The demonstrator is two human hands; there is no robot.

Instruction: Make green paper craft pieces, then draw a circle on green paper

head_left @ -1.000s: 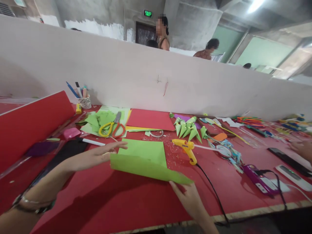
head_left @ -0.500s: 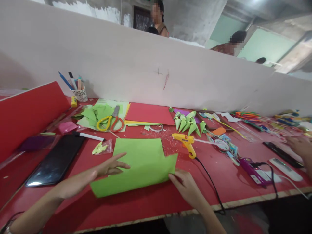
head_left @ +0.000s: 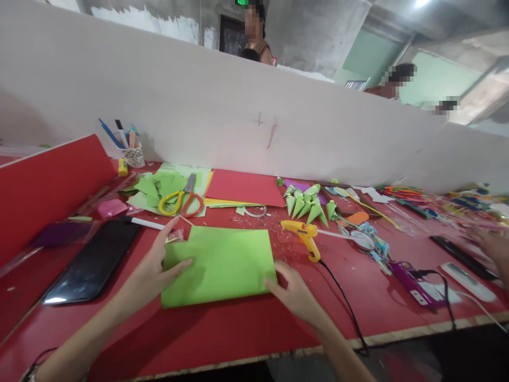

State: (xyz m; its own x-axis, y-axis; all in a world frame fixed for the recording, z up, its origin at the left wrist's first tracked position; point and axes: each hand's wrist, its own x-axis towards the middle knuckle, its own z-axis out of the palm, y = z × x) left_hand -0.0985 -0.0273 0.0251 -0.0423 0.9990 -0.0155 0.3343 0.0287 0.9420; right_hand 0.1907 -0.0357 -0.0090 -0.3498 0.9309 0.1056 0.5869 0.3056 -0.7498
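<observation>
Bright green paper (head_left: 222, 265) lies in front of me, apparently two sheets lined up one on the other. At its left edge my left hand (head_left: 153, 270) has its fingers spread, thumb resting on the paper. On the right side my right hand (head_left: 292, 292) grips the edge between thumb and fingers. A small clear packet (head_left: 177, 235) is partly covered by my left hand. Just right of the paper lies a yellow glue gun (head_left: 304, 236). Behind it stand several small green paper cones (head_left: 306, 204).
Scissors (head_left: 181, 200) lie on green scraps at the back left, beside red sheets (head_left: 244, 187). A dark phone (head_left: 93, 260) and a marker (head_left: 147, 223) are on the left. A purple power strip (head_left: 415, 286) with cables and another person's hand (head_left: 493, 246) are on the right.
The upper green sheet has come down and back over the lower one, so their edges roughly match. My left hand has moved to the left edge, fingers spreading.
</observation>
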